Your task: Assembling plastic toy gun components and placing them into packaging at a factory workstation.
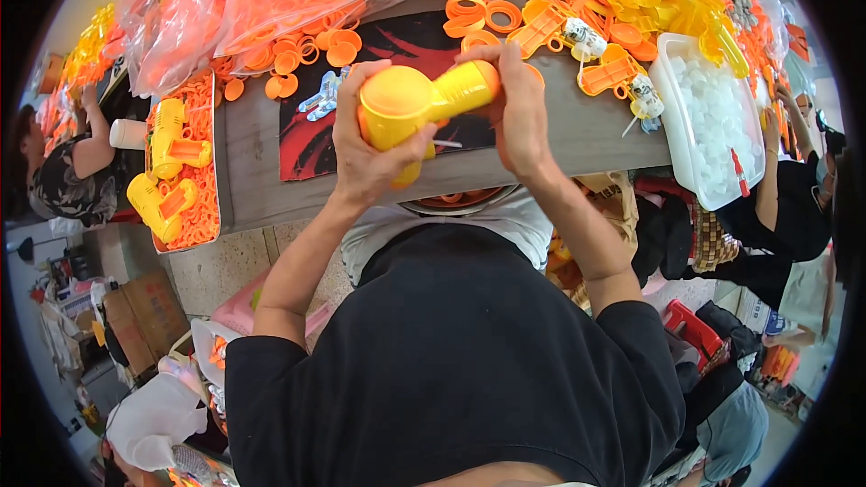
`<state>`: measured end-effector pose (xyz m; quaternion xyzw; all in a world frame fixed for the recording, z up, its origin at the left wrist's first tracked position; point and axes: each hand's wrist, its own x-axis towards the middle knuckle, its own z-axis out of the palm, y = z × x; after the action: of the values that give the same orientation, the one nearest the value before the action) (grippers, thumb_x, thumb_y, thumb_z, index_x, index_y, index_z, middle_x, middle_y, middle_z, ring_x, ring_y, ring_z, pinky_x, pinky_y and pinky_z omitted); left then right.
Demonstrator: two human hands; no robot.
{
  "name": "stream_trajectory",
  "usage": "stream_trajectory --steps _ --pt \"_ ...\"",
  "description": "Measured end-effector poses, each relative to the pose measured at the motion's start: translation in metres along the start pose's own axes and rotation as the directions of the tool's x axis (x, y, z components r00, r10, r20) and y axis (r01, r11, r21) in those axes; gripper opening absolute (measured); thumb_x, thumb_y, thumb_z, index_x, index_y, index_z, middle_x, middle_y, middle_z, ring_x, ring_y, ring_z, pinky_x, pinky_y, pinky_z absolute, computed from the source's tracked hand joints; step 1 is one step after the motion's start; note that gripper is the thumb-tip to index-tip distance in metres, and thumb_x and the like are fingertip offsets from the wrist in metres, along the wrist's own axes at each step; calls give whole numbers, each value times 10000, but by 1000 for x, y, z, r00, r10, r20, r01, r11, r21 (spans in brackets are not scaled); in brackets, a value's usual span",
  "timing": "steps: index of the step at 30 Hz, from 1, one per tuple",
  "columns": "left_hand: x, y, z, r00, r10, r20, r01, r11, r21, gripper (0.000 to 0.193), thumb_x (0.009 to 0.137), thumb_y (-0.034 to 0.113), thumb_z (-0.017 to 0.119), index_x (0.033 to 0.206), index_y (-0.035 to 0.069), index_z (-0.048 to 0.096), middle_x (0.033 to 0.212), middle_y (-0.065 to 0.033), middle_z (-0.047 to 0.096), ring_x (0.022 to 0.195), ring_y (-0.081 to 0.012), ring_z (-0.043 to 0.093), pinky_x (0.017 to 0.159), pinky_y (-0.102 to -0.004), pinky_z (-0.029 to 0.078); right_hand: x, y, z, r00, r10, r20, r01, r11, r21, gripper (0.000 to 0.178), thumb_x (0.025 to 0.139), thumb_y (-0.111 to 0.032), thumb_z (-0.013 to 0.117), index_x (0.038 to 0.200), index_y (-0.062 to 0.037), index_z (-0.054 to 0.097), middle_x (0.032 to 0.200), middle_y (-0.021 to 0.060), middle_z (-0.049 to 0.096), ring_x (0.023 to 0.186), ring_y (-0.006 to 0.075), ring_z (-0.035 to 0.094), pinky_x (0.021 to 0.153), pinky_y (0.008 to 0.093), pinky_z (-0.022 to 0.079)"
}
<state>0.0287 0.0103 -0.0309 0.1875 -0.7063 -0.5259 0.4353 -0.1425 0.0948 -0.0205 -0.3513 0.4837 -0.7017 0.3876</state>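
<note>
Holding a yellow toy above the grey desk, the left hand wraps its round head and the right hand grips its handle end. The toy could slip and drop if either hand loosens, I think. A hard twist might snap a part. The fingers hide the joint, and the toy's underside cannot be seen.

A long grey worktable is stretched across the upper part of the frame. A speckled pale stone floor is seen lower left, with cardboard boxes stacked nearby. Everything's lit pretty brightly and evenly, with no window visible.
</note>
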Motion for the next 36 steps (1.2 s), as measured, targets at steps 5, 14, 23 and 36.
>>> stream_trajectory --steps 5,14,23,36 --pt "4 -5 -27 998 48 -40 -47 998 38 766 699 20 833 1346 34 423 1199 -82 516 1057 -169 589 936 -308 506 0 -6 7 964 20 266 -16 1000 -17 420 1002 -200 577 1374 -24 498 1293 100 603 1146 167 603 968 293 507" --pt "2 -15 -64 912 386 137 -408 884 227 823 632 77 898 1321 21 451 1181 -107 569 1032 -193 621 933 -332 505 -7 -22 9 922 -16 388 142 943 -300 459 871 -10 698 1312 32 579 1294 108 631 1144 170 612 999 308 502" --pt "-4 -10 -59 988 98 115 -89 992 -86 805 659 68 867 1342 20 443 1216 -89 542 1039 -164 600 930 -317 493 5 -25 -1 874 28 486 71 980 -185 507 997 -322 555 1365 27 538 1373 128 581 1223 205 579 1034 358 474" --pt "-3 4 -29 950 160 269 -191 978 90 757 696 44 843 1348 31 460 1104 -104 639 969 -155 647 852 -321 540 13 -7 15 809 447 381 -484 875 2 474 1036 -470 443 1092 -39 632 1018 45 649 940 133 618 839 277 496"
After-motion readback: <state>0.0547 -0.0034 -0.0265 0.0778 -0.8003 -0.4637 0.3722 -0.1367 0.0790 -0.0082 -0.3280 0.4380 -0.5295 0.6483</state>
